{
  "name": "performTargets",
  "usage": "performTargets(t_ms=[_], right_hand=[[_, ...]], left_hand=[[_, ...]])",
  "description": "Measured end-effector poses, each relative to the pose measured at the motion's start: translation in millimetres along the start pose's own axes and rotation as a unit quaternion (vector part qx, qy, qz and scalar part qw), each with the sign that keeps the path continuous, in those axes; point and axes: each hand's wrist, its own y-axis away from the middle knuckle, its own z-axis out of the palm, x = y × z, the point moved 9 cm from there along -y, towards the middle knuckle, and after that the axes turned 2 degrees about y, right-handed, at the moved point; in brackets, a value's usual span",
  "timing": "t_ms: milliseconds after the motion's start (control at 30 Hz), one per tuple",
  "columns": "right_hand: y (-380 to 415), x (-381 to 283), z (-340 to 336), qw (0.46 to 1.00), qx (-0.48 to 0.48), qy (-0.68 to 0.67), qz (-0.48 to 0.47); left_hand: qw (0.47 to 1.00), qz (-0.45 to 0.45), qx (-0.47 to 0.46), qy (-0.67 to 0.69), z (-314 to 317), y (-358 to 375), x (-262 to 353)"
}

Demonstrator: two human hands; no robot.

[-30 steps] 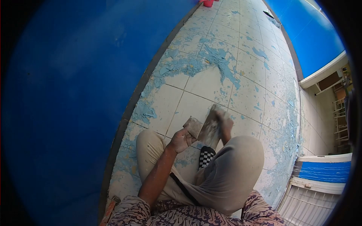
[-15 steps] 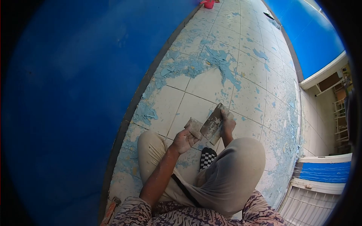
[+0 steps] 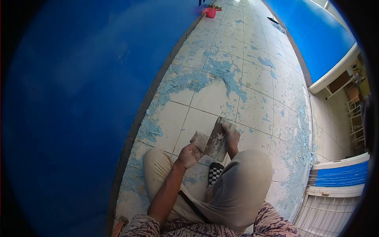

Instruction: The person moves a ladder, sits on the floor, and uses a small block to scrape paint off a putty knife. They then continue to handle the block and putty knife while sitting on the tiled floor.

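Observation:
My left hand (image 3: 188,155) pinches a small grey, flat scraper (image 3: 200,139) between thumb and fingers. In my right hand (image 3: 232,138) is a larger rectangular plastering trowel (image 3: 215,141), its dusty metal face smeared with white residue and turned toward me. The scraper's edge meets the left side of the trowel's blade. Both tools are held over the white tiled floor (image 3: 195,122), in front of my bent knees. My right fingers wrap the trowel's far edge, and its grip is mostly hidden behind the blade.
Blue paint flakes (image 3: 223,73) litter the tiles, thickest along the blue wall (image 3: 79,118) on my left. A pink bucket (image 3: 211,13) stands far ahead beside that wall. An orange-handled tool (image 3: 118,228) lies at lower left. At right are a doorway and a white grille (image 3: 327,215).
The trowel has tilted more upright and the scraper has come against its blade. My view has shifted slightly, so more of the pink bucket shows.

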Motion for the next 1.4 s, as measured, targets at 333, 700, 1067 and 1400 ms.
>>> performTargets(t_ms=[333,700,1067,1400], right_hand=[[33.7,-30.4,19.5,0.995,-0.087,-0.003,-0.057],[58.4,-47.8,52.3,0.960,-0.211,0.142,-0.117],[49.1,-31.6,53.7,0.971,-0.183,0.108,-0.108],[44.3,-31.1,35.2,0.988,-0.136,0.069,-0.009]], left_hand=[[1.000,0.003,-0.017,0.025,3.7,3.4,1.8],[0.998,0.052,0.028,0.026,2.8,6.2,16.5],[0.996,0.074,0.037,0.016,3.6,-1.8,24.5],[0.997,0.070,0.007,0.014,-0.5,-7.2,18.8]])
